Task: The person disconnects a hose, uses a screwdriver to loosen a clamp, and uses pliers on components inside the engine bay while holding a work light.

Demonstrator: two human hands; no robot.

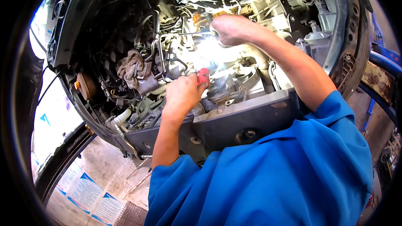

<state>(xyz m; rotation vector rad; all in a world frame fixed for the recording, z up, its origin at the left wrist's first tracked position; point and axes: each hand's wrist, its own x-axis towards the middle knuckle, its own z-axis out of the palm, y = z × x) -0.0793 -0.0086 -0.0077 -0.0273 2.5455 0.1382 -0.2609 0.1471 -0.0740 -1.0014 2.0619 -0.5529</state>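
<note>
My left hand (183,94) is closed around a red flashlight (203,77), low over the front of an open engine bay. A strong white glare spreads over the engine (211,54) just beyond it and washes out the parts there. Farther back and to the right, my right hand (232,30) is closed in a fist above the engine. A thin metal rod (190,34) runs from the left up to that fist; whether the fingers hold it I cannot tell. Orange parts (197,18) sit just behind the fist.
A crumpled brown rag (130,69) lies on the engine at the left, with a small metal piece on it. The dark front crossmember (247,121) spans in front of my body. Hoses and pipes crowd the bay. Printed sheets (86,192) lie at lower left.
</note>
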